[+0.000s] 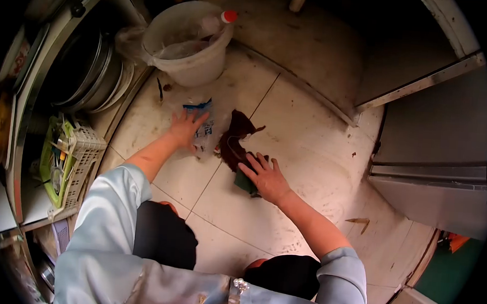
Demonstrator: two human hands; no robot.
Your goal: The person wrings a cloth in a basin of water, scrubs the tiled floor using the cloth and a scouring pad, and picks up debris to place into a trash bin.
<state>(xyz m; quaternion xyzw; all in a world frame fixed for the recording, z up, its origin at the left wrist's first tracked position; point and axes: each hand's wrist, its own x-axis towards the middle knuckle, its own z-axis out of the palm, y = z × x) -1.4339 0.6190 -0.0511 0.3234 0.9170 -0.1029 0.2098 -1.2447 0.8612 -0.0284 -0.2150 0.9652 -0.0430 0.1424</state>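
Note:
My left hand point(185, 130) reaches down to the floor with its fingers spread over a crumpled clear plastic bag with blue print point(205, 128). Whether the fingers grip the bag cannot be made out. To the right of the bag lies a dark reddish-brown rag point(234, 141), bunched up on the tiles. My right hand point(267, 179) rests at the rag's lower end, fingers apart and palm down. Partly under that hand is a dark green flat piece point(245, 182), its exact kind hidden.
A whitish bucket point(187, 70) holding plastic waste and a red-capped bottle point(228, 17) stands ahead. On the left are shelves with stacked pans point(100, 76) and a plastic basket point(85, 145). A metal cabinet point(434, 136) stands right. Small debris point(359, 221) dots the tiled floor.

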